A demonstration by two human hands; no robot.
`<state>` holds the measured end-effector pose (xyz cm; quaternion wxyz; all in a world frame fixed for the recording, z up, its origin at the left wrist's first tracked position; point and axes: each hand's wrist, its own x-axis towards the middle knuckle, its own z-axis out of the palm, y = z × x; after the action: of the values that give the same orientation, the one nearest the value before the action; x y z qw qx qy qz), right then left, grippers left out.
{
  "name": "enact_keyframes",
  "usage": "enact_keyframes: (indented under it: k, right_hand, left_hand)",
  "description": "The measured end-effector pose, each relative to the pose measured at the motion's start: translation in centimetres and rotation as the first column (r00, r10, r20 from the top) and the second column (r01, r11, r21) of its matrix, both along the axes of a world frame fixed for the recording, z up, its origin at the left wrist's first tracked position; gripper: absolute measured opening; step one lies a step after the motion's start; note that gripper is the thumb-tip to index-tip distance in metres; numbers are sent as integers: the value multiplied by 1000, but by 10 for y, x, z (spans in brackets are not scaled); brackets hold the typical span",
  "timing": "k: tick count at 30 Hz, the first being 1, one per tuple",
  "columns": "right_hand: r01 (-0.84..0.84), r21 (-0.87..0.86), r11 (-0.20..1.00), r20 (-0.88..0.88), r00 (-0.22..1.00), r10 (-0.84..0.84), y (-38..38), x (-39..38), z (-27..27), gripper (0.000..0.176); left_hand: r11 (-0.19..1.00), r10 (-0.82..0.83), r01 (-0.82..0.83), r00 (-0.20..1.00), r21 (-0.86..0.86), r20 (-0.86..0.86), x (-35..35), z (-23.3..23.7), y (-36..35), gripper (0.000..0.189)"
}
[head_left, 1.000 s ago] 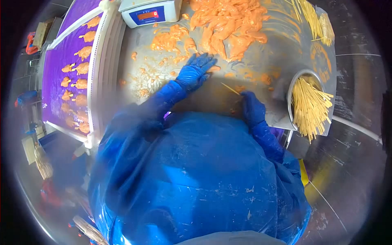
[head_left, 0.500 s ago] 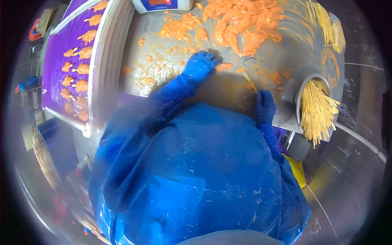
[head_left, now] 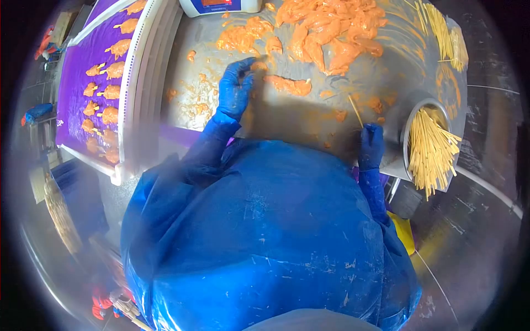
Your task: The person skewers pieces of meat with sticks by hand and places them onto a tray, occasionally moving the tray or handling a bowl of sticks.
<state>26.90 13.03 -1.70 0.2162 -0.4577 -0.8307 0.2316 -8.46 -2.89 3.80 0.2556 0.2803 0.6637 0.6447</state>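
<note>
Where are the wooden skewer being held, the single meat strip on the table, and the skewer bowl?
wooden skewer (head_left: pixel 356 110), head view, middle of its shaft.
meat strip (head_left: pixel 288 85), head view, centre of the strip.
skewer bowl (head_left: pixel 404 129), head view, left metal rim.

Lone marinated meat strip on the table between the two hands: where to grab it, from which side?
Probably pinch the meat strip across its narrow width near the left end, coming from above on the left hand side. It lies flat and long, left to right, clear of the meat pile; the right hand is shut on a skewer.
</note>
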Motion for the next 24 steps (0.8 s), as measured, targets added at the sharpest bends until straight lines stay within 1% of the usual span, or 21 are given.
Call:
enact_keyframes:
  k: [1,2,3,4,5,6,7,8,9,11,13,15,16,17,18,19,20,21,22,23,24]
  right_hand:
    - [-5,-3,1000,8,1000,5,-4,-8,8,12]
    - [-37,-66,997,-37,999,35,-8,-20,15,12]
    - [-71,-126,989,-88,994,60,-10,-33,19,11]
    - [-78,-128,989,-86,994,67,-9,-43,16,11]
    - [-140,-115,983,-144,982,123,-7,-51,12,11]
    - [-197,-92,976,-203,964,175,-3,-60,9,11]
    - [-193,-86,977,-201,964,173,2,-68,8,11]
    - [-183,-76,980,-223,961,162,4,-73,6,11]
    - [-177,-69,982,-245,957,156,3,-77,9,12]
    - [-198,-91,976,-257,951,169,2,-85,16,13]
    - [-218,-98,971,-280,942,183,5,-92,18,14]
    - [-191,-108,976,-266,951,157,5,-86,12,15]
    - [-193,-106,975,-264,951,160,7,-83,14,15]
    - [-184,-176,967,-274,953,132,9,-81,16,17]
    - [-172,-248,953,-282,954,99,9,-79,18,18]
    - [-165,-253,953,-282,955,90,9,-75,17,18]
    - [-152,-203,967,-272,958,94,9,-71,16,18]
    - [-141,-151,978,-262,960,98,8,-69,15,19]
    - [-136,-158,978,-263,960,91,4,-69,19,19]
    - [-82,-224,971,-303,953,11,-1,-67,24,18]
    - [-30,-289,957,-334,940,-72,-6,-65,29,18]
  left_hand:
    - [1000,5,-5,1000,-3,8,4,-5,0,36]
    - [997,-80,75,929,-26,-362,4,-11,1,31]
    - [987,-157,141,716,-79,-680,2,-19,4,26]
    - [954,-250,296,720,-39,-647,6,-27,17,20]
    - [956,-249,292,725,-41,-643,13,-33,15,20]
    - [971,-224,214,677,-103,-701,19,-32,16,22]
    - [979,-204,136,621,-153,-757,22,-31,19,24]
    - [971,-229,65,543,-232,-808,26,-34,20,32]
    - [971,-230,67,547,-231,-805,30,-34,25,32]
    - [925,-377,228,452,-304,-808,34,-32,34,38]
    - [911,-412,230,470,-342,-781,22,-38,41,42]
    - [884,-458,275,352,-377,-816,13,-43,50,41]
    - [886,-455,273,355,-375,-817,14,-42,52,41]
    - [859,-503,428,602,-280,-621,13,-41,53,42]
    - [830,-552,541,758,-139,-346,13,-34,55,42]
    - [825,-560,547,754,-142,-343,15,-15,55,42]
    - [778,-601,582,799,-235,-9,16,6,53,41]
    - [711,-548,633,772,-306,322,15,18,51,40]
    - [742,-588,581,804,-334,92,8,8,46,42]
    - [738,-590,584,802,-340,96,-6,2,36,42]
    - [752,-550,424,826,-505,-126,-19,8,27,42]
